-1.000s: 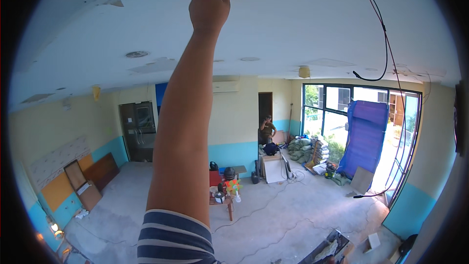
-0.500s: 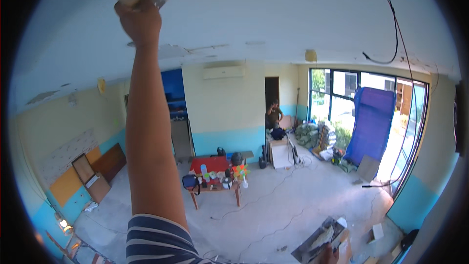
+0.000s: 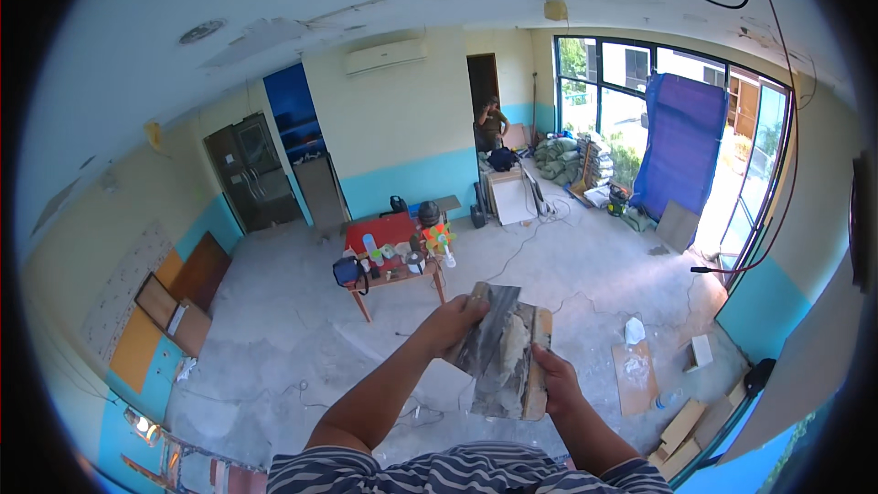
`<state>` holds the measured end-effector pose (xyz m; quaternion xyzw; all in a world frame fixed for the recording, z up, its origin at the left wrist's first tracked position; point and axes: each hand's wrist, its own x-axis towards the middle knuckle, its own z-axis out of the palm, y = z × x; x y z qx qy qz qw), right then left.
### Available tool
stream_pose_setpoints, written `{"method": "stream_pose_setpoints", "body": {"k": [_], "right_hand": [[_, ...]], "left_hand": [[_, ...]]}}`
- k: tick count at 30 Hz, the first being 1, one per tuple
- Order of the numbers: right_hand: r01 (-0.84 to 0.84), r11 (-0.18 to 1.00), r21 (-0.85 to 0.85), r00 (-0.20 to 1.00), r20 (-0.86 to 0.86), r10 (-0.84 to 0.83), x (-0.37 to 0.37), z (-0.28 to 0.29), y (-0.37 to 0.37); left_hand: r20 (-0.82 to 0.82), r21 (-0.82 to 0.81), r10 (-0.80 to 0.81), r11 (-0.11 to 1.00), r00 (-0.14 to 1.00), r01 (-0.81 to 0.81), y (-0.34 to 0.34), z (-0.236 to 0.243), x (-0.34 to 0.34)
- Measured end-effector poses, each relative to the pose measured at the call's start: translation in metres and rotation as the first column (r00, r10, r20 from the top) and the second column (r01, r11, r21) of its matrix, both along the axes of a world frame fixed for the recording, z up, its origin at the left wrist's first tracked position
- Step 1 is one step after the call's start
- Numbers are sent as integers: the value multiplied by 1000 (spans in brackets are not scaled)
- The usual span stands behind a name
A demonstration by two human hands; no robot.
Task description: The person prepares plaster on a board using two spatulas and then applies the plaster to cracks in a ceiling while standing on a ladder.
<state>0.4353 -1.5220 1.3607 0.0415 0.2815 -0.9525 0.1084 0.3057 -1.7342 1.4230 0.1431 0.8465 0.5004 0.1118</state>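
Note:
In front of my chest both hands hold putty tools, brought together. My left hand [image 3: 455, 325] is closed round the top of a putty knife [image 3: 495, 313], its grey metal blade pointing down to the right. My right hand [image 3: 560, 382] grips the light-coloured edge of a wide putty blade [image 3: 501, 400]. A smear of off-white putty [image 3: 516, 348] lies along that wide blade. The putty knife's blade overlaps the wide blade's left side; I cannot tell whether they touch.
Below stands a red-topped table [image 3: 370, 234] crowded with bottles and a bag. A brown board [image 3: 633, 384] with a white bag-like lump [image 3: 635, 330] lies on the floor at right. Cables [image 3: 768, 247] hang from the peeling ceiling [image 3: 302, 0]. A person [image 3: 492, 123] is in the far doorway.
My left hand has come down from the ceiling with the putty knife to the wide blade. My right hand has moved up and left, bringing the wide blade in front of me. The view has tilted down.

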Motion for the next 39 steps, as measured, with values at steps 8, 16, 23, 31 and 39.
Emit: {"method": "stream_pose_setpoints", "body": {"k": [8, 16, 23, 31, 39], "right_hand": [[73, 991, 108, 997, -1, -73, 6, -4, -10], [458, 879, 130, 878, -219, -425, -4, 3, -21], [592, 772, 233, 792, -344, -504, -5, -10, -31], [605, 678, 417, 778, -489, -394, 16, 5, -23], [611, 637, 469, 778, -503, -376, 26, 27, -21]], "left_hand": [[62, -211, 58, 977, 996, -44, -56, 0, 30], [-128, 206, 291, 943, 948, -262, -75, 16, 63], [-276, 230, 152, 969, 949, -88, -23, 40, 93], [-488, 11, 128, 990, 864, -141, -10, 38, 88], [-753, 271, 387, 919, 532, -285, -28, 97, 8]]}}
